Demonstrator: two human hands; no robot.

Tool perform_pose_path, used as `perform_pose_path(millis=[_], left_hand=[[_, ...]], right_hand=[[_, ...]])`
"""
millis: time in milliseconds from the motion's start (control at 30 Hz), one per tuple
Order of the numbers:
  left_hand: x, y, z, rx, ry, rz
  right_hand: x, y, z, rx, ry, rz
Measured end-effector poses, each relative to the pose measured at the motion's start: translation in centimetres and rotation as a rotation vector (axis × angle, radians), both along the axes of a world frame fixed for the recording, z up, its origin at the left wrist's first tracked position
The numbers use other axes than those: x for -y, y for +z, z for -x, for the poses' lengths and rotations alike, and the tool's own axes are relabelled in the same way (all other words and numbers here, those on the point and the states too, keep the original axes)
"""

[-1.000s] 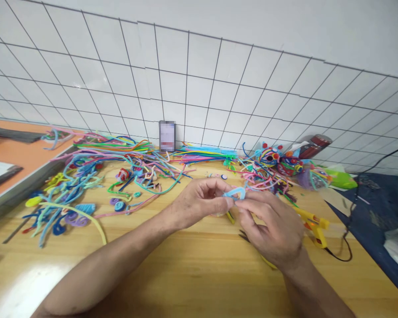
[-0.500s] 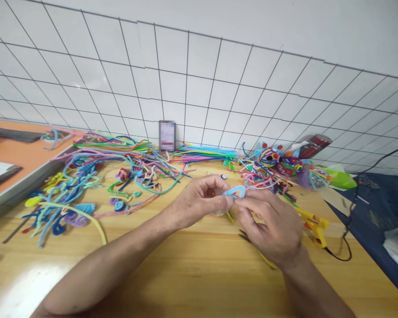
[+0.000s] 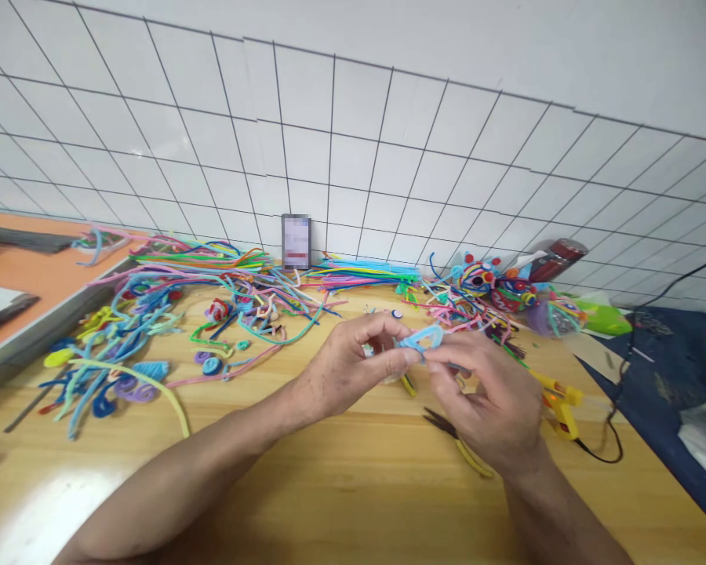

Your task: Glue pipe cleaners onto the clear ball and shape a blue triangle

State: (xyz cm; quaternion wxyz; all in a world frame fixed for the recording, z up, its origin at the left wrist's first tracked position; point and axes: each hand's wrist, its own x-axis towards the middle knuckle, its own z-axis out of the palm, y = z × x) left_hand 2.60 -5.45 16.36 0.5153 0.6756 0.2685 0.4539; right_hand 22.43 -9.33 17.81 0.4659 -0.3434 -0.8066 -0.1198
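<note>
A light blue pipe cleaner, bent into a small loop, is held between both hands above the wooden table. My left hand pinches its left end between thumb and forefinger. On the other side, my right hand closes its fingertips on the pipe cleaner's lower right part. Below the right hand lie yellow-handled pliers, partly covered by it. Behind the fingers, a small clear item and a yellow piece are mostly hidden.
Loose pipe cleaners spread over the table's left and back. A phone leans on the tiled wall. To the right are a yellow glue gun with a black cord, colourful figures and a tipped dark red bottle.
The blue loop has shifted slightly right and looks wider. My right hand has moved a little right, and more of the pliers shows beneath it.
</note>
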Motion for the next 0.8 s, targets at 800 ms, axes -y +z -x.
perform_pose_path(millis=[800], left_hand=[[-0.17, -0.34, 0.02, 0.043, -0.095, 0.136]], right_hand=[[-0.27, -0.29, -0.05, 0.154, -0.072, -0.124]])
